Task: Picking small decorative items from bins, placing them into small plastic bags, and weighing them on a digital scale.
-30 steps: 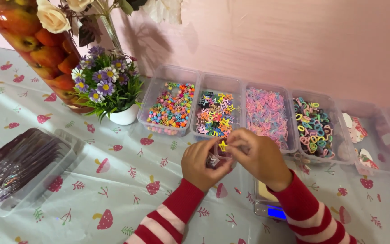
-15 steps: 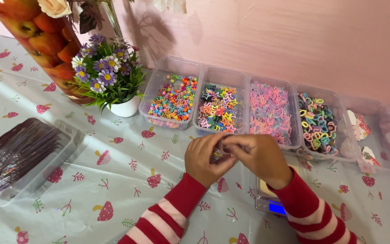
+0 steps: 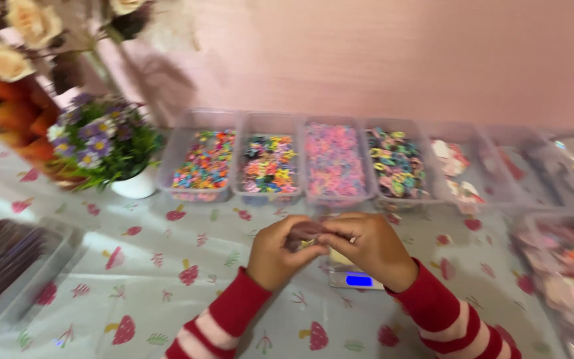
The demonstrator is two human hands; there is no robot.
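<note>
Purplish small packet (image 3: 305, 231) — pinched between left hand (image 3: 275, 252) and right hand (image 3: 367, 246) fingers — above scale (image 3: 357, 279).

small item (image 3: 305, 232) between the hands unclear, motion-blurred; scale (image 3: 357, 279) mostly hidden; right trays (image 3: 566, 266) blurred

Your left hand (image 3: 277, 252) and right hand (image 3: 367, 247) meet at the centre of your view, just in front of the small scale (image 3: 357, 279), fingertips touching. Both hands are curled, with fingers pinched inward around a small item too blurred to identify. Both forearms, in red-and-white striped sleeves, angle up from the lower edge and converge toward the scale.
</note>
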